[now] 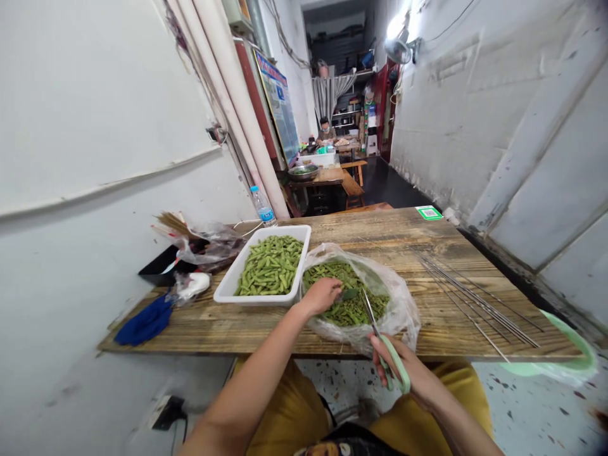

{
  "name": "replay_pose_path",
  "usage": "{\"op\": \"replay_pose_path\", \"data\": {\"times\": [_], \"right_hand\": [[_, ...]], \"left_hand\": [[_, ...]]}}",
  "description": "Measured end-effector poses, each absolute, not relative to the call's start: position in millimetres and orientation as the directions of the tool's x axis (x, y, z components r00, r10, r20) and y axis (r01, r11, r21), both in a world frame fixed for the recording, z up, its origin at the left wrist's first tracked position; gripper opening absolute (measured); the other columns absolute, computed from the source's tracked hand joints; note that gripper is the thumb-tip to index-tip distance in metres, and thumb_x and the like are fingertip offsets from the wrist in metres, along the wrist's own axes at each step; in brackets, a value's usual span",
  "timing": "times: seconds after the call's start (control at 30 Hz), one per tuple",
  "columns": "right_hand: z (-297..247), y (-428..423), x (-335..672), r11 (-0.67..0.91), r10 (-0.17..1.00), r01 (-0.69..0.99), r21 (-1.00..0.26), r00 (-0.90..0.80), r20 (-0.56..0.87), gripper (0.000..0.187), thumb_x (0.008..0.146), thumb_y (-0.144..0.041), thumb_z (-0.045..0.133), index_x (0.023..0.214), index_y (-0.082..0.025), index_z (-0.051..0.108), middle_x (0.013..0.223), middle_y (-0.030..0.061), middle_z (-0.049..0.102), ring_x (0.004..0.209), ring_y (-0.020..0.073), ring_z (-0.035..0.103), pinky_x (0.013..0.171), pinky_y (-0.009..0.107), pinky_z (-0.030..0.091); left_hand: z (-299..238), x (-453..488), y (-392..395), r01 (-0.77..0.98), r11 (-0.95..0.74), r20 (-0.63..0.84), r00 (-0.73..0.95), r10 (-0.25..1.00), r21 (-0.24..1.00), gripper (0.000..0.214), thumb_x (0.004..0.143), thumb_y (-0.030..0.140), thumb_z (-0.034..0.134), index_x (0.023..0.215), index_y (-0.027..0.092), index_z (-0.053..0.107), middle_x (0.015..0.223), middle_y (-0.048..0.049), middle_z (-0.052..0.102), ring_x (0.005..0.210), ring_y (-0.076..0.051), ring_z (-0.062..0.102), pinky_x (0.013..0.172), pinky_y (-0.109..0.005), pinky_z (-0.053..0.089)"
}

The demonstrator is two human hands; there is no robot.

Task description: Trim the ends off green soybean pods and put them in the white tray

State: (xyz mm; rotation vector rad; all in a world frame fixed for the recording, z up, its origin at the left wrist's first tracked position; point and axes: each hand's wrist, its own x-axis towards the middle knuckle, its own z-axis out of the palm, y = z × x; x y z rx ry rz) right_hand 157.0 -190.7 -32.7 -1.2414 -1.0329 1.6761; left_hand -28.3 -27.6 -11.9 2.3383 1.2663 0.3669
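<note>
My left hand [322, 295] reaches into a clear plastic bag [403, 310] full of green bean pods [351, 307], its fingers pinched on one pod. My right hand [403, 373] is closed round the pale green handles of a pair of scissors [380, 339], whose blades point up toward the pod in my left hand. To the left of the bag stands a white rectangular tray [228, 285] heaped with green pods [270, 266].
A wooden table [427, 240] carries several thin metal skewers [475, 297] on the right, a blue cloth [145, 323], plastic bags and bamboo sticks [204, 244] on the left, and a water bottle [262, 206]. A green bin [565, 361] stands at right. A person sits far back.
</note>
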Motion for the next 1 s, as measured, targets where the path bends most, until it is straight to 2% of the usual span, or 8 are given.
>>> {"op": "replay_pose_path", "data": {"times": [0.1, 0.27, 0.37, 0.57, 0.8, 1.0], "right_hand": [[-28, -184, 154, -0.341, 0.922, -0.097, -0.935, -0.228, -0.313, 0.041, 0.077, -0.060, 0.056, 0.075, -0.019, 0.051, 0.062, -0.0053, 0.047, 0.050, 0.0088, 0.045, 0.043, 0.020, 0.040], [-19, -179, 152, -0.332, 0.923, -0.069, -0.941, -0.232, -0.308, 0.040, 0.076, -0.059, 0.059, 0.075, -0.019, 0.052, 0.060, -0.0060, 0.045, 0.047, 0.0079, 0.043, 0.040, 0.020, 0.038], [-18, -180, 153, -0.311, 0.929, -0.053, -0.949, -0.228, -0.291, 0.039, 0.076, -0.057, 0.059, 0.076, -0.019, 0.054, 0.057, -0.0066, 0.044, 0.044, 0.0076, 0.042, 0.039, 0.019, 0.036], [-20, -180, 153, -0.316, 0.930, -0.057, -0.947, -0.216, -0.298, 0.037, 0.075, -0.056, 0.061, 0.083, -0.020, 0.058, 0.056, -0.0072, 0.046, 0.039, 0.0068, 0.039, 0.036, 0.019, 0.033], [-15, -184, 151, -0.350, 0.918, -0.093, -0.932, -0.234, -0.322, 0.041, 0.076, -0.058, 0.059, 0.066, -0.019, 0.050, 0.051, -0.0075, 0.046, 0.035, 0.0060, 0.040, 0.033, 0.019, 0.034], [-15, -189, 147, -0.424, 0.898, -0.272, -0.864, -0.253, -0.361, 0.041, 0.079, -0.059, 0.055, 0.083, -0.018, 0.053, 0.060, -0.0046, 0.054, 0.039, 0.0072, 0.047, 0.036, 0.020, 0.039]], "left_hand": [[-4, -31, -36, 0.735, -0.454, 0.063, 0.493, 0.868, 0.505, 0.027, 0.083, 0.017, 0.045, 0.096, 0.015, 0.069, 0.100, -0.0084, 0.070, 0.094, -0.020, 0.062, 0.085, -0.029, 0.044], [8, -29, -50, 0.642, -0.417, 0.039, 0.516, 0.855, 0.644, 0.023, 0.082, 0.020, 0.050, 0.094, 0.015, 0.069, 0.095, -0.0057, 0.071, 0.087, -0.017, 0.063, 0.082, -0.026, 0.045], [10, -24, -58, 0.622, -0.396, 0.048, 0.499, 0.865, 0.676, 0.020, 0.080, 0.022, 0.056, 0.093, 0.015, 0.070, 0.095, -0.0058, 0.071, 0.088, -0.018, 0.063, 0.084, -0.027, 0.044], [12, -19, -64, 0.599, -0.520, 0.118, 0.580, 0.806, 0.609, 0.020, 0.083, 0.019, 0.053, 0.093, 0.016, 0.071, 0.092, -0.0071, 0.070, 0.089, -0.018, 0.061, 0.084, -0.027, 0.043], [14, -14, -68, 0.590, -0.580, 0.151, 0.616, 0.773, 0.562, 0.020, 0.083, 0.017, 0.051, 0.092, 0.015, 0.070, 0.090, -0.0086, 0.067, 0.087, -0.018, 0.058, 0.082, -0.028, 0.043], [13, -5, -75, 0.561, -0.616, 0.175, 0.645, 0.744, 0.553, 0.025, 0.081, 0.010, 0.044, 0.075, 0.015, 0.068, 0.080, -0.0092, 0.061, 0.078, -0.019, 0.053, 0.075, -0.029, 0.041]]}}
